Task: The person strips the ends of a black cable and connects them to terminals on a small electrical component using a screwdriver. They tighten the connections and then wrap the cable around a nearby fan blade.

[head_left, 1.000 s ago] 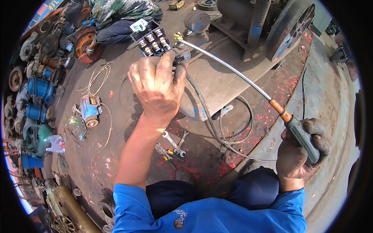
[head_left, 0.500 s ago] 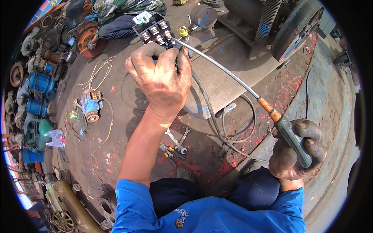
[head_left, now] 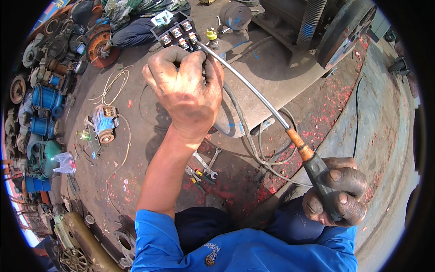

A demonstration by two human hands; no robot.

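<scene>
Right hand (head_left: 337, 192): I see it wrapped round the screwdriver (head_left: 297, 141).
Left hand (head_left: 186, 93): curled at the block (head_left: 182, 34); I cannot tell its grip.
Tip (head_left: 200, 44): at the block's right side.

We see a brown-grey floor (head_left: 95, 190), strewn with red flecks (head_left: 326, 109) on the right and below centre. Near the lower centre, two wrenches (head_left: 214, 162) lie just beside pliers (head_left: 206, 179) with dark green and yellow handles. Left of centre we find a small blue motor (head_left: 104, 122), with a coil of pale cord (head_left: 110, 86) lying above it. At centre right, a grey cable (head_left: 261, 161) rests in loose loops beside a machine's rounded grey body (head_left: 272, 84). Motor parts (head_left: 45, 97) crowd the left edge; we cannot tell which touch the ground. An olive cylinder (head_left: 84, 240) lies lower left.
</scene>
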